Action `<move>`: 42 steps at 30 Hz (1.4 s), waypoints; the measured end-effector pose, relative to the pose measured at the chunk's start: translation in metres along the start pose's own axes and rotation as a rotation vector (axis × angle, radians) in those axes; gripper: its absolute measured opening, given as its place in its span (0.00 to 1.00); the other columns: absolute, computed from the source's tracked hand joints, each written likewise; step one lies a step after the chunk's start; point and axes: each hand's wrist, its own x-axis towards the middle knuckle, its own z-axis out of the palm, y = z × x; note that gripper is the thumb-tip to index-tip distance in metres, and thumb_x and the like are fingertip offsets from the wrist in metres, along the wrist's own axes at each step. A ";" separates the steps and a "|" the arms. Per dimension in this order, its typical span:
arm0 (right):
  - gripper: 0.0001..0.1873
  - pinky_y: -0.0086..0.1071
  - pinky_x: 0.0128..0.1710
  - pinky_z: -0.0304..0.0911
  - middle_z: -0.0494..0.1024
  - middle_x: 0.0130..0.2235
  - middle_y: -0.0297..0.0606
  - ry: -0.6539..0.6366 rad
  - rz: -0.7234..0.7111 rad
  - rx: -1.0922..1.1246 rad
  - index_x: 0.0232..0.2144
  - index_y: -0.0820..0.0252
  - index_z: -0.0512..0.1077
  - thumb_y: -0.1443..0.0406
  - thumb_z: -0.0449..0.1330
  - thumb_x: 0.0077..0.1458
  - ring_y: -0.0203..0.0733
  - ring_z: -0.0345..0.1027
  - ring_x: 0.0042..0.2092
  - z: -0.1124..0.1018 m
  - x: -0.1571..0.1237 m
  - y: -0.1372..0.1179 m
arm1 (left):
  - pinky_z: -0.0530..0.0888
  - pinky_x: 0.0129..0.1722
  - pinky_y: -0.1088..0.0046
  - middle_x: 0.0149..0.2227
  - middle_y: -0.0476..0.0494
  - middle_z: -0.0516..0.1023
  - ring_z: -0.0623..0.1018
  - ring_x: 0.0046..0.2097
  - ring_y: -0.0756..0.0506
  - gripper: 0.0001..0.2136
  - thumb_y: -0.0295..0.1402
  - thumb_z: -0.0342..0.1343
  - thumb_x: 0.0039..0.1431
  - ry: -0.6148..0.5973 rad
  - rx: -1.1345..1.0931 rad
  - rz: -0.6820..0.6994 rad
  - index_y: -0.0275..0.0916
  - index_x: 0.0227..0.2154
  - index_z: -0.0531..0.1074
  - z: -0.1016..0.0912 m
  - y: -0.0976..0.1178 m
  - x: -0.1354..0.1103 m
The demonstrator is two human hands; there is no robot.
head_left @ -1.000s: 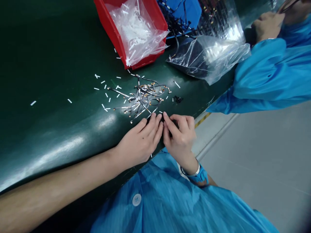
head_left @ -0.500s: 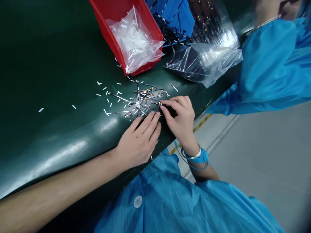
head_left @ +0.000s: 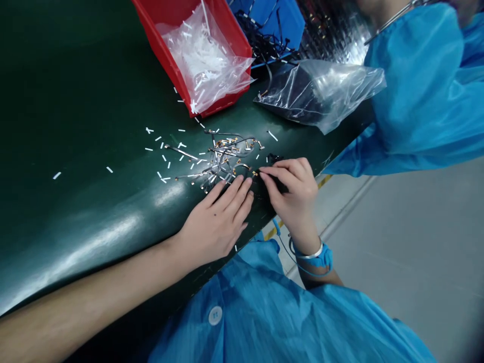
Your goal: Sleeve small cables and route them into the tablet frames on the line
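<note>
My left hand (head_left: 217, 222) lies flat with its fingers stretched out on the table, the fingertips at the near edge of a pile of thin flex cables (head_left: 227, 151). These cables are dark grey with small gold and white connector ends. Just beyond those fingertips, a small gold connector end (head_left: 255, 173) lies close to my right hand (head_left: 293, 194). The thumb and index finger of that hand are pinched together; whatever is between them is too small to make out. A dark small clump (head_left: 274, 159) sits behind the right fingers, partly covered.
White strips (head_left: 164, 158) are scattered left of the pile. Behind stand a red bin (head_left: 166, 55) with a bag of white strips and a blue bin (head_left: 293, 20) of black cables. A clear plastic bag (head_left: 321, 96) lies near a co-worker's blue sleeve (head_left: 412, 85).
My right hand has shifted a little right and toward me, away from the pile, uncovering the dark clump. My left hand has barely moved. The co-worker's sleeve has moved slightly left.
</note>
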 end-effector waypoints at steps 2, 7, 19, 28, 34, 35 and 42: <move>0.06 0.35 0.34 0.64 0.75 0.30 0.34 0.037 0.022 -0.023 0.31 0.54 0.76 0.67 0.59 0.58 0.39 0.66 0.35 0.001 0.004 0.008 | 0.60 0.59 0.59 0.62 0.30 0.64 0.65 0.63 0.36 0.22 0.35 0.42 0.67 -0.010 -0.005 0.000 0.25 0.56 0.67 0.000 0.000 -0.001; 0.06 0.35 0.34 0.63 0.74 0.30 0.32 0.003 0.073 -0.043 0.29 0.53 0.76 0.66 0.59 0.57 0.39 0.66 0.36 0.006 0.023 0.025 | 0.60 0.58 0.59 0.63 0.30 0.63 0.63 0.63 0.36 0.22 0.35 0.43 0.67 -0.044 -0.011 -0.004 0.25 0.57 0.66 -0.002 0.000 -0.001; 0.05 0.39 0.36 0.65 0.73 0.31 0.34 -0.117 0.021 -0.041 0.30 0.51 0.76 0.63 0.60 0.56 0.42 0.66 0.37 -0.007 0.031 0.038 | 0.62 0.57 0.59 0.63 0.30 0.62 0.64 0.63 0.35 0.22 0.35 0.44 0.66 -0.035 -0.038 -0.010 0.25 0.57 0.66 -0.003 -0.001 -0.001; 0.06 0.40 0.36 0.64 0.72 0.31 0.34 -0.103 0.027 -0.078 0.29 0.52 0.76 0.62 0.60 0.56 0.43 0.65 0.37 0.000 0.027 0.030 | 0.62 0.57 0.59 0.63 0.31 0.63 0.64 0.63 0.36 0.22 0.35 0.43 0.67 -0.035 -0.027 -0.009 0.26 0.57 0.66 -0.003 -0.001 0.000; 0.06 0.38 0.33 0.65 0.73 0.30 0.33 -0.094 0.022 -0.067 0.27 0.53 0.75 0.64 0.60 0.55 0.41 0.66 0.36 0.001 0.022 0.030 | 0.62 0.57 0.58 0.62 0.30 0.63 0.64 0.63 0.35 0.22 0.35 0.44 0.66 -0.031 -0.026 -0.006 0.26 0.56 0.67 -0.001 -0.001 -0.001; 0.06 0.37 0.33 0.65 0.73 0.30 0.33 -0.081 0.011 -0.061 0.27 0.53 0.75 0.64 0.61 0.55 0.41 0.67 0.36 0.000 0.020 0.028 | 0.62 0.57 0.58 0.62 0.30 0.63 0.64 0.63 0.35 0.22 0.35 0.44 0.66 -0.037 -0.028 -0.007 0.26 0.56 0.67 -0.001 -0.001 -0.001; 0.07 0.37 0.33 0.66 0.76 0.32 0.34 0.034 0.000 -0.017 0.33 0.52 0.77 0.68 0.60 0.56 0.39 0.68 0.34 -0.010 -0.008 0.017 | 0.61 0.58 0.59 0.63 0.30 0.63 0.63 0.64 0.35 0.22 0.35 0.46 0.66 -0.035 -0.051 -0.017 0.26 0.57 0.66 -0.002 -0.001 -0.001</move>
